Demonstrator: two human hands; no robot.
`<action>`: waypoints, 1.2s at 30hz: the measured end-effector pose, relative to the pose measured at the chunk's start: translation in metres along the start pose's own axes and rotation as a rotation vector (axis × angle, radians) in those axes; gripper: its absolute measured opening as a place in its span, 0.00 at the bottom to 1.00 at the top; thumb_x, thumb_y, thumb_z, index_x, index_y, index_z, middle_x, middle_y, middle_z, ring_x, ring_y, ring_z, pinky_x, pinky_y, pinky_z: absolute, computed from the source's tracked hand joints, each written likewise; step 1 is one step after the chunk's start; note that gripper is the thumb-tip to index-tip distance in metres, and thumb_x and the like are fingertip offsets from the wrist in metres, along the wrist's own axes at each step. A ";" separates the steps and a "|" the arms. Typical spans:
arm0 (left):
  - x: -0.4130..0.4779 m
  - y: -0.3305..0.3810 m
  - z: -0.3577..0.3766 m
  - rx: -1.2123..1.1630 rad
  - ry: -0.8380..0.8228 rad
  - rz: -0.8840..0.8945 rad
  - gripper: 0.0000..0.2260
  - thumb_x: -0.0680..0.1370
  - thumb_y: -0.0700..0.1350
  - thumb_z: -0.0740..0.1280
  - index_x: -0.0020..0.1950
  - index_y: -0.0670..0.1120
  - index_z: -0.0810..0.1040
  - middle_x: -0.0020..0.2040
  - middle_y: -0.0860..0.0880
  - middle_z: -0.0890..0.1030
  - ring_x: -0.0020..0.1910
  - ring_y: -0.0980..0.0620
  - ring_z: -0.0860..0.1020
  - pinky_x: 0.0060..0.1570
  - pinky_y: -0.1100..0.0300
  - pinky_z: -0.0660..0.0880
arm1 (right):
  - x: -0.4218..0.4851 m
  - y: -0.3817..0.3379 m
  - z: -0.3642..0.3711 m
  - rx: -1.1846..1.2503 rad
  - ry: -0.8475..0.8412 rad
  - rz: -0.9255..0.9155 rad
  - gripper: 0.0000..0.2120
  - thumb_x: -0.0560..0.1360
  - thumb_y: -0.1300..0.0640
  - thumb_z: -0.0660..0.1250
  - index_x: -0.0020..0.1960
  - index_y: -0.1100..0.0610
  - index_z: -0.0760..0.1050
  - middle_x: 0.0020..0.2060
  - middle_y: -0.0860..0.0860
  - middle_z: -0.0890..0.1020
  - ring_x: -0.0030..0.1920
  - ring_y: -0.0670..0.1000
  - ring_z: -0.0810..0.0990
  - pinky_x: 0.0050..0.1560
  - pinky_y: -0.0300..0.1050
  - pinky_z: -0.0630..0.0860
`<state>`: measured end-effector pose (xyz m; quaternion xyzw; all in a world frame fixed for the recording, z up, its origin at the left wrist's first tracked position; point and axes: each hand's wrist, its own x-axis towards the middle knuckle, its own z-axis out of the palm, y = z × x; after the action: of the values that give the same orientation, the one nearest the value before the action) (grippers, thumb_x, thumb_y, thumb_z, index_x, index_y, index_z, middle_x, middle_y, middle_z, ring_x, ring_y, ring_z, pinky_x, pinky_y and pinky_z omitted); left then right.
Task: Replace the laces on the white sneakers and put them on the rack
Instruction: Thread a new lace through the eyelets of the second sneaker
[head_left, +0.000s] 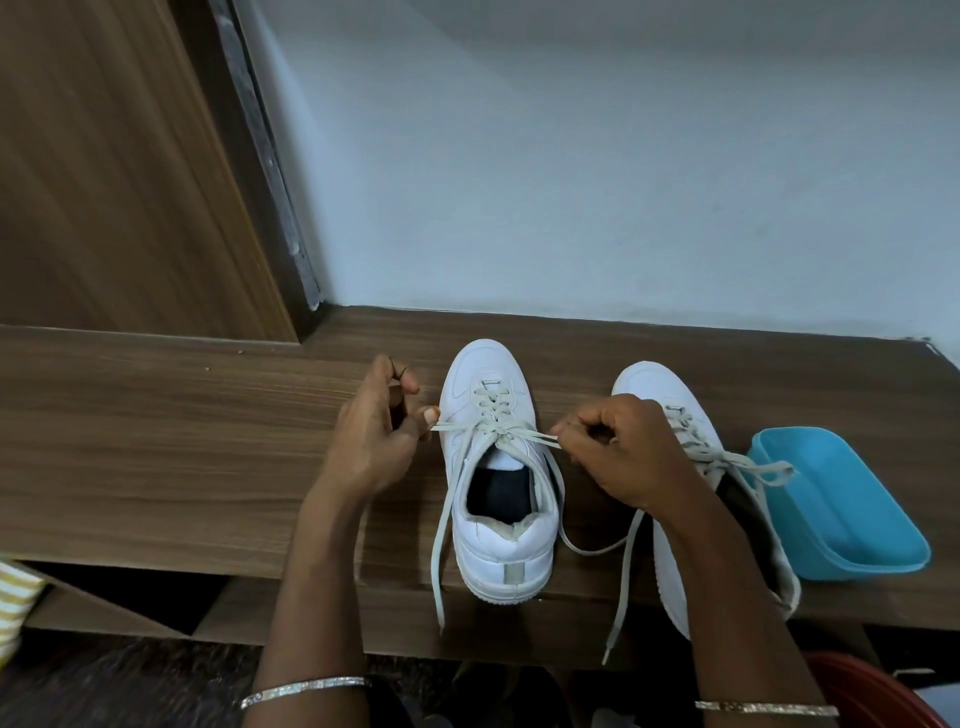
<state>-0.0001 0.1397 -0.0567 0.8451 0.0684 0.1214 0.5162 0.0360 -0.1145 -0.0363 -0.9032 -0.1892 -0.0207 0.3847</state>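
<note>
Brown wood-grain shelf top (156, 441) carries a white leather sneaker (501, 545) centre, left hand (374, 436) pinching its beige flat lace (500, 427) at 9 o'clock, right hand (623, 452) pinching at 3 o'clock, forearm half-covering second white sneaker (649, 382).

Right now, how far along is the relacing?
Done: both sneakers look threaded to the top. In hand: left hand and right hand pinch the lace of the centre sneaker, tightening its knot. Left: the right-side sneaker has loose lace ends trailing; both sit on the wooden top, apparently not racked.
</note>
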 end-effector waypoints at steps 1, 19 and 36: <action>-0.001 -0.001 -0.003 -0.053 -0.049 -0.013 0.09 0.78 0.39 0.71 0.50 0.48 0.71 0.38 0.39 0.80 0.37 0.49 0.80 0.40 0.49 0.76 | 0.000 -0.001 -0.002 0.001 0.009 0.004 0.12 0.74 0.60 0.70 0.32 0.58 0.81 0.27 0.47 0.82 0.31 0.46 0.80 0.35 0.40 0.76; -0.005 0.009 0.004 -0.214 -0.363 -0.069 0.11 0.71 0.52 0.78 0.44 0.45 0.85 0.45 0.34 0.82 0.43 0.46 0.78 0.50 0.51 0.74 | 0.005 -0.003 -0.002 0.219 -0.121 0.195 0.04 0.72 0.59 0.76 0.42 0.54 0.81 0.38 0.51 0.85 0.40 0.49 0.83 0.48 0.45 0.77; 0.003 0.006 0.017 -0.328 -0.073 -0.064 0.10 0.78 0.50 0.71 0.46 0.43 0.81 0.26 0.50 0.74 0.26 0.54 0.71 0.30 0.63 0.70 | 0.007 -0.014 -0.005 0.564 -0.058 0.166 0.03 0.75 0.63 0.73 0.48 0.61 0.80 0.38 0.60 0.85 0.35 0.51 0.83 0.43 0.45 0.80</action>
<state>0.0071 0.1230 -0.0585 0.7509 0.0557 0.0837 0.6528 0.0380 -0.1070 -0.0218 -0.7732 -0.1240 0.0899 0.6154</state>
